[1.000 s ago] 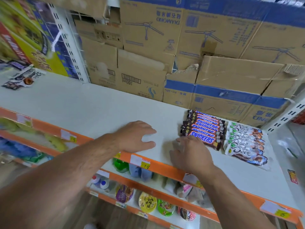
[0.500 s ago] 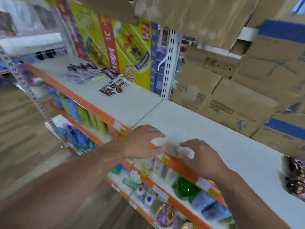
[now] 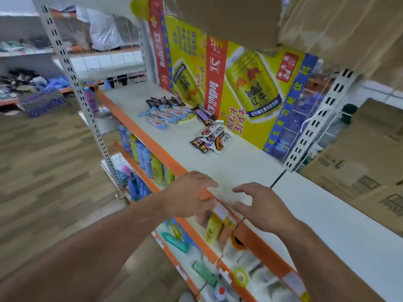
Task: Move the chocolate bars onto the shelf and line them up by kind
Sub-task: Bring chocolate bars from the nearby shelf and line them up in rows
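Note:
Loose chocolate bars lie on the white shelf [image 3: 218, 162] with the orange front edge. A small heap of white Dove bars [image 3: 216, 136] and a Snickers bar lies mid-shelf. Farther back sit a dark Snickers bar [image 3: 202, 115], several light blue Dove bars [image 3: 163, 115] and dark bars [image 3: 165, 101]. My left hand [image 3: 189, 192] hovers over the shelf's front edge with fingers relaxed and holds nothing. My right hand [image 3: 261, 205] hovers beside it, fingers spread, empty. Both hands are well short of the bars.
A yellow Red Bull carton [image 3: 229, 83] stands along the back of the shelf. Brown cardboard boxes [image 3: 359, 162] fill the back of the right-hand shelf section. A white perforated upright [image 3: 314, 127] divides the sections. Bottles [image 3: 148, 162] and packets crowd the lower shelves. Wood-pattern floor lies left.
The view has swung left from the lined-up Snickers and Dove rows to the loose bars. Both hands have left the shelf surface and moved left, still empty.

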